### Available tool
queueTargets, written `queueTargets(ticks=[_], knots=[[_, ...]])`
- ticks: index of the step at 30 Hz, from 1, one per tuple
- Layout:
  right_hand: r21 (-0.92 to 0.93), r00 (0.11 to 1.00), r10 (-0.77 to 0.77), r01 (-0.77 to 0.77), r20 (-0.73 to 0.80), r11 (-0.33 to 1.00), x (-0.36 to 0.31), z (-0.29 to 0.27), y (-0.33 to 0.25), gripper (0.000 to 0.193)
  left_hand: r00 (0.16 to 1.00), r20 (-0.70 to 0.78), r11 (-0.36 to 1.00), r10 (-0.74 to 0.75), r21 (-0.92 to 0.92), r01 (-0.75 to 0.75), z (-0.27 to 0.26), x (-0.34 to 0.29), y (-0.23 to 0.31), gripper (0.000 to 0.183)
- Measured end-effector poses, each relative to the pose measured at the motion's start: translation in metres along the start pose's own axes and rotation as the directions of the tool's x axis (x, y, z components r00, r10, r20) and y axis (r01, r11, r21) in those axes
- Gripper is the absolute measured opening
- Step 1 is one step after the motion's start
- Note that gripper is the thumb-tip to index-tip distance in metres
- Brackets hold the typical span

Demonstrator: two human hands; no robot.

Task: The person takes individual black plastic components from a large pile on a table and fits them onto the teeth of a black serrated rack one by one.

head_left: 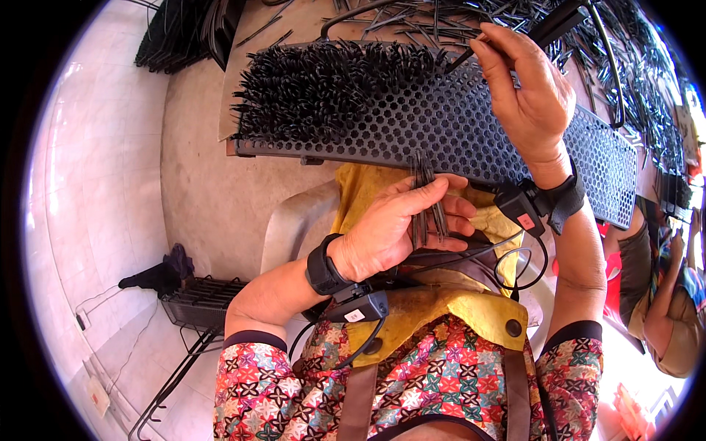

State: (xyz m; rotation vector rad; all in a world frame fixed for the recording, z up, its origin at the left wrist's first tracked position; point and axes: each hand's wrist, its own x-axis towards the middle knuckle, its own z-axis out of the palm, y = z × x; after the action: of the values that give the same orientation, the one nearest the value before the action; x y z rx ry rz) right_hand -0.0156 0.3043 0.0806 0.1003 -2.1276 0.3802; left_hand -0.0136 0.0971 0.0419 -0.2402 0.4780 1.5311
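Cradling dark strips (421,173): left hand (386,229) palm up, thumb across them, at near edge of perforated panel (434,125) | white label (354,316) on left wrist box (373,303), print too small to read | right hand (533,103) raised over panel, thumb and forefinger pinching single strip (462,62) | red label (525,221) on right wrist box (510,202), unreadable

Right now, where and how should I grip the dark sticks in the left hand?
Probably pinch the upper ends of the dark sticks, coming from the far side, over the black panel: those ends poke out free, while the left hand covers their middle. A light pinch should do, as they look thin.
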Motion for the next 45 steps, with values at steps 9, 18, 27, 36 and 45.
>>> queueTargets(ticks=[9,18,27,36,45], knots=[[0.079,0.992,-0.124,0.125,-0.019,0.989,0.003,-0.004,-0.011,0.027,0.999,0.026,1.0,0.024,-0.001,-0.023,-0.003,0.003,-0.003,0.035],[0.028,0.904,0.022,-0.037,0.427,0.999,-0.008,0.006,0.013,0.024,0.999,0.042,0.997,0.029,0.069,-0.032,-0.003,0.003,-0.002,0.034],[0.183,0.297,0.436,-0.941,0.85,0.285,-0.012,-0.041,-0.042,0.023,0.991,0.121,0.984,0.055,0.159,-0.074,0.001,0.0,0.002,0.035],[0.284,0.348,0.64,-0.936,0.685,0.206,-0.013,-0.053,-0.044,0.018,0.989,0.148,0.979,0.01,0.201,-0.04,0.0,0.0,0.006,0.036],[0.302,0.906,0.409,-0.421,0.107,0.855,0.002,-0.019,-0.009,0.02,0.999,0.013,0.993,0.052,0.102,-0.053,-0.004,0.003,0.004,0.035]])
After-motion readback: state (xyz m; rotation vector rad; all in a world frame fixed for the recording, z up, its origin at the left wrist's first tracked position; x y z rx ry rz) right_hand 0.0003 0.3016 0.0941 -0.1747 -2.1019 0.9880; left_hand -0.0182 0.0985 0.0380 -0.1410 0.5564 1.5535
